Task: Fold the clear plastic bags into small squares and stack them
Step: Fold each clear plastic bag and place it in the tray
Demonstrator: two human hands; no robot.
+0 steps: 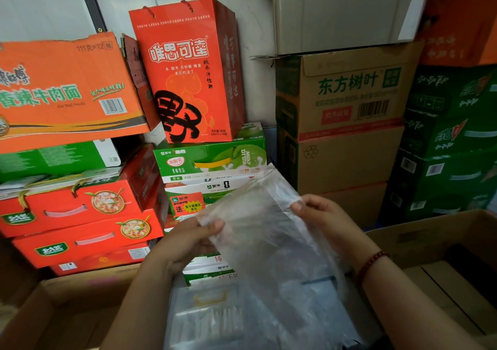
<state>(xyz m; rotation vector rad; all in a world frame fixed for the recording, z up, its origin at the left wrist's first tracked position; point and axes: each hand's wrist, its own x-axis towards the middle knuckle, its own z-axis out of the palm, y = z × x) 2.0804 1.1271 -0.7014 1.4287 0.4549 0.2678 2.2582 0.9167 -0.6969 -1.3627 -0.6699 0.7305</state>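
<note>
A clear plastic bag is held up in the air between both hands, in front of the stacked cartons and above a pile of more clear plastic lying low in the middle of the view. The bag hangs tilted, its upper corner reaching toward the green milk-drink carton and its lower part draping down toward the pile. The left hand pinches the bag's left edge, thumb on top and fingers closed beneath the film. The right hand grips the right edge, its fingertips closed on the plastic; a dark red bead bracelet circles that wrist. Open brown cardboard boxes flank the arms, one at the lower left and one at the lower right. Behind the bag, a tall red gift bag with cord handles stands on the green carton. To the left, an orange noodle carton rests on green and red boxes, with red handled gift boxes stacked beneath. To the right rises a stack of brown cartons with green lettering, and beside it dark green drink cases.
</note>
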